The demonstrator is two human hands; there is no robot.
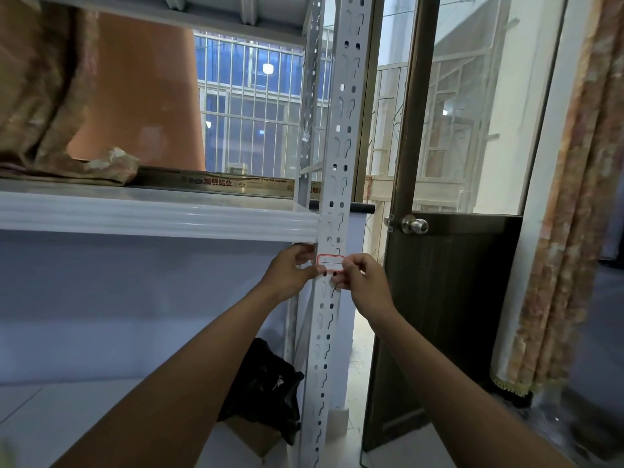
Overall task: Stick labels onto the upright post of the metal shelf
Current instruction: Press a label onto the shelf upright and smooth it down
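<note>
My left hand (pixel 291 270) and right hand (pixel 359 278) pinch label (pixel 331 263) ends, flat across post (pixel 332 211) just below shelf edge (pixel 158 214). Placing step; next, press down firmly, smooth outward.

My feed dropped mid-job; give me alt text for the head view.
Both hands, left hand and right hand, hold a red-bordered white label across the perforated white upright post, just below a shelf edge. A black bag lies beneath.

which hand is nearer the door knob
Right. The right hand pinches the label on the post, on the side facing the door knob. The left hand is on the post's far side.
</note>
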